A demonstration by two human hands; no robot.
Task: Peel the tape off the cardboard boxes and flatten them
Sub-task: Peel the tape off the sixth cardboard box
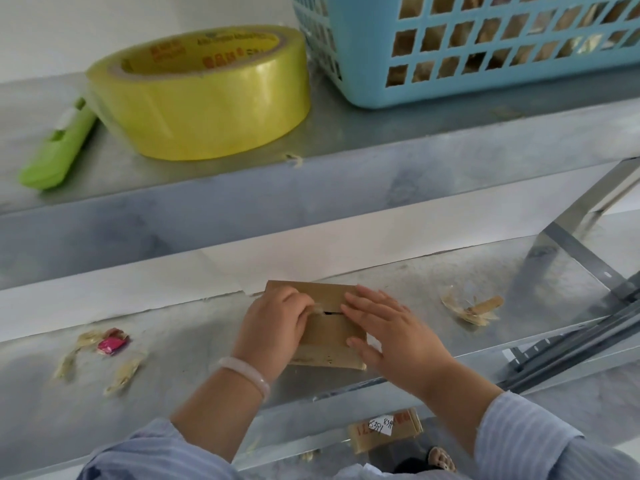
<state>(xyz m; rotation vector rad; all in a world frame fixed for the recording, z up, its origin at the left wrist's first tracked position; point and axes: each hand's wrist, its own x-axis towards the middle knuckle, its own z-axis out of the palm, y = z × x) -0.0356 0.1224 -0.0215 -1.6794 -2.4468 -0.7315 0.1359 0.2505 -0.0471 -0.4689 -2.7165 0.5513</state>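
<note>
Two bare hands work a small brown cardboard box (329,336) lying on a grey metal shelf (433,271): the left hand (273,327) pinches clear tape (317,305) at the centre seam in a closed grip, while the right hand (394,336) lies flat, fingers straight, pressing the lid. Likely thin, light and easily creased, the box wants holding flat while the tape's loose end is pulled. A white label (381,426) on a lower box (363,443) seems to read "8391"; red print on the yellow tape roll (201,91) is illegible.

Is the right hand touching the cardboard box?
Touching. The head view shows the right hand lying flat, fingers straight, on the cardboard box.
</note>
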